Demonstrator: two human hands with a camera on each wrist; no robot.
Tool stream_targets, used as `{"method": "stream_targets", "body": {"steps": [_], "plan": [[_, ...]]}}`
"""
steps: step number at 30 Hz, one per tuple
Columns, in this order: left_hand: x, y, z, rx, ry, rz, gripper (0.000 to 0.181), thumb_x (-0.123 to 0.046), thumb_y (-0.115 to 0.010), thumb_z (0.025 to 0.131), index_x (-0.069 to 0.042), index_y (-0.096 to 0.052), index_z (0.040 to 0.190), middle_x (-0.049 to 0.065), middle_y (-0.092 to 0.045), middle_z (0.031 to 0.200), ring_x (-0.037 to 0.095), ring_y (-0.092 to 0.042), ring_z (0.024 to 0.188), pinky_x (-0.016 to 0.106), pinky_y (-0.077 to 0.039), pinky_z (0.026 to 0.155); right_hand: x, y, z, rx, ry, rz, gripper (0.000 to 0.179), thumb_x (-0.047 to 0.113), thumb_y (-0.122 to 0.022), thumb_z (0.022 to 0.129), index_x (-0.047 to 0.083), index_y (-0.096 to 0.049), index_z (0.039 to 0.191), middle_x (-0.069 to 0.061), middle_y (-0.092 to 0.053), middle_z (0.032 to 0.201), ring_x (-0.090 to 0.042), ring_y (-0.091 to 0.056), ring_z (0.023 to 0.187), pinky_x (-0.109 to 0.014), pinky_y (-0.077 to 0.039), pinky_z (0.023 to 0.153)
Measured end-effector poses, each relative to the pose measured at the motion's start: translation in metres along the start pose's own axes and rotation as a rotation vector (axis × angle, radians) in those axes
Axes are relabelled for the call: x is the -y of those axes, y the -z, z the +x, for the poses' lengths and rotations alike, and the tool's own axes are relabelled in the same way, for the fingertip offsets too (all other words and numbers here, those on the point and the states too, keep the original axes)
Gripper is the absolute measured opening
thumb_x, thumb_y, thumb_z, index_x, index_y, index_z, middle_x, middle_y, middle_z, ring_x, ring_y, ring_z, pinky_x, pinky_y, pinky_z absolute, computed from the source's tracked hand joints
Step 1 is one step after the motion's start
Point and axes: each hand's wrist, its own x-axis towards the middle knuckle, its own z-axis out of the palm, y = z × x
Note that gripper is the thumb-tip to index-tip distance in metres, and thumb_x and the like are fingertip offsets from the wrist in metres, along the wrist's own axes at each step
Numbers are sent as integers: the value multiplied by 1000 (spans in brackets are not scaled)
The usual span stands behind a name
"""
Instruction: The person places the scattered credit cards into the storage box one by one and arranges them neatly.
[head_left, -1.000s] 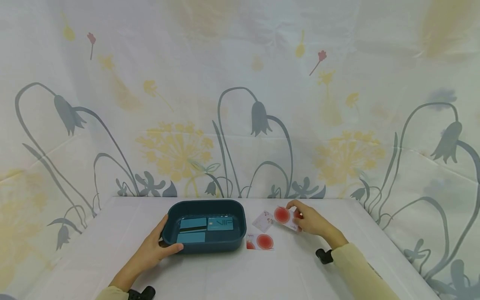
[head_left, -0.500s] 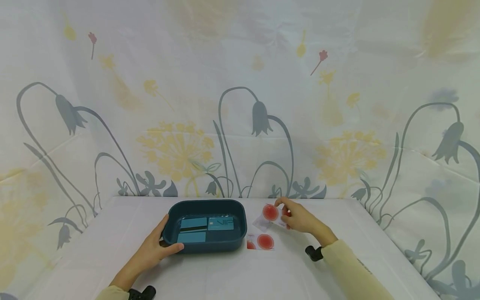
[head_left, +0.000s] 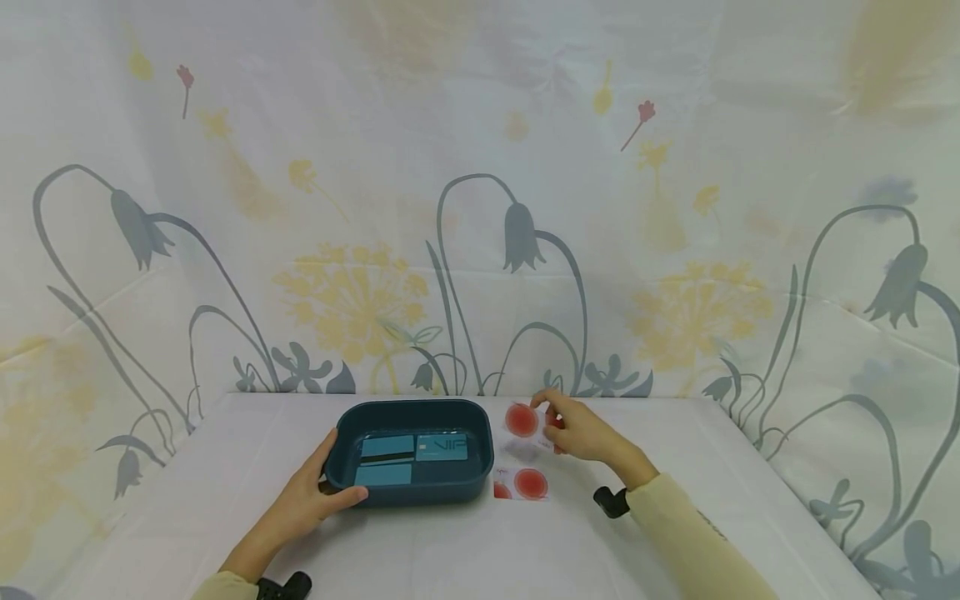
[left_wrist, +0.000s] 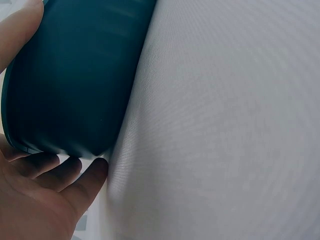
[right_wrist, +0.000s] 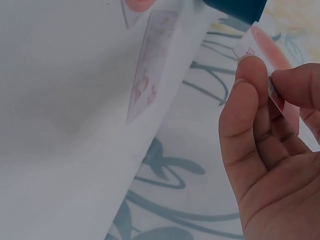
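A dark teal plastic tray (head_left: 450,493) stands on the table, and my left hand (head_left: 303,496) grips its left end, thumb on the near side. In the left wrist view the fingertips (left_wrist: 95,172) press the tray wall. Inside lie several blue cards; one, the VIP card (head_left: 441,447), has big letters. My right hand (head_left: 588,429) pinches a white card with red circles (head_left: 521,420), held up right of the tray. Beneath it lies a pale flower-print card (head_left: 519,452), partly covered in the head view. Nearer me, a matching red-circle card (head_left: 530,483) lies flat.
A white cloth covers the table (head_left: 465,550), which meets a flower-print curtain (head_left: 480,275) at the back. Each wrist wears a black device, such as the right wrist's camera (head_left: 611,502).
My right hand has moved left with the red-circle card, which now overlaps the pale card and is closer to the tray. The left hand and tray have stayed put.
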Motion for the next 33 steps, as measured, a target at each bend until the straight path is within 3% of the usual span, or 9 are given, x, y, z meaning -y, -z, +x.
{"method": "stream_targets", "body": {"steps": [11,33], "plan": [[1,0,0,-2,-11,5,110,-40,-76,80,-4,-3,154,24,-9,157,46,-25,137,59,-31,104,26,-10,14,29,-22,21,35,0,-54,91,17,-49,120,-5,-50,84,-16,-55,55,-32,-51,55],[4,-1,1,-10,-9,-3,112,-45,-76,78,-6,-4,154,21,-9,157,44,-22,139,60,-27,106,61,-40,44,153,50,69,35,0,-51,91,18,-48,121,-5,-52,87,-15,-56,55,-29,-51,55]]}}
